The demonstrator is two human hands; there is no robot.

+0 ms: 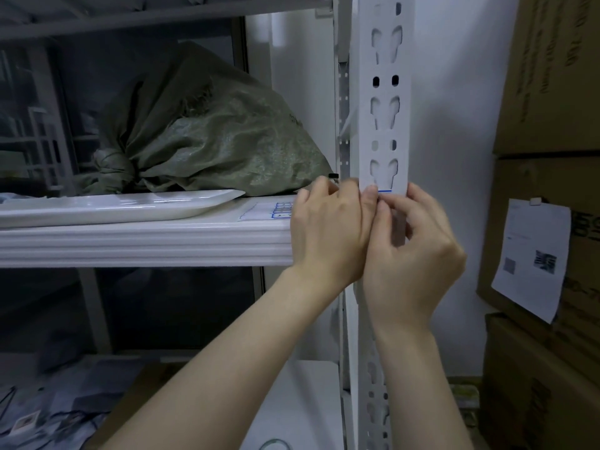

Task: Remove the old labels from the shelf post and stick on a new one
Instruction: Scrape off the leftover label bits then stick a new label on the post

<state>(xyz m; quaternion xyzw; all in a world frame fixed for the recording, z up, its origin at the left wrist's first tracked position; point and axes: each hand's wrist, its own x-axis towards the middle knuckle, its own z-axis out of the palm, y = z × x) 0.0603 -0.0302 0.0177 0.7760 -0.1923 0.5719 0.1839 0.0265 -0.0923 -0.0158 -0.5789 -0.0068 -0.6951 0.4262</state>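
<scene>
label (pixel 385 190) on shelf post (pixel 386 118) sits at the fingertips; left hand (pixel 328 228) and right hand (pixel 414 248) seemingly pinch its edge.

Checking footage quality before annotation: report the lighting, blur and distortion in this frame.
Head view: dim, cool light; the bay behind the green sack in shadow; white shelf post brightest; left hand and right hand slightly motion-soft; wide-angle lens bows the cardboard boxes at the right edge; label print unreadable.

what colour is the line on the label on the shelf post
Blue, a thin line on the white label, seen in the head view.
</scene>
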